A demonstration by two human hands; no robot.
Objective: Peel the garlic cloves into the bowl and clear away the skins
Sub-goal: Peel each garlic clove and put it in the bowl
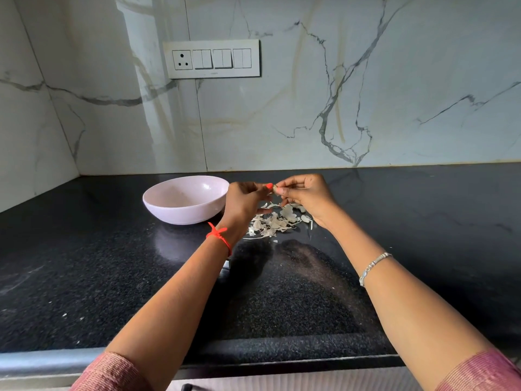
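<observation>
A small garlic clove (275, 189) is held in the air between my two hands, above the counter. My left hand (244, 203) pinches it from the left with thumb and fingertips. My right hand (306, 194) pinches it from the right. Beneath the hands lies a pile of papery white garlic skins (275, 222) on the black counter. A pale pink bowl (184, 199) stands just left of my left hand; its inside looks bare from here, though the near part is hidden by its wall.
The black speckled counter (112, 277) runs to a marble-look wall at the back and left. A switch plate with a socket (212, 59) is on the back wall. The counter's front edge (282, 359) is close to me.
</observation>
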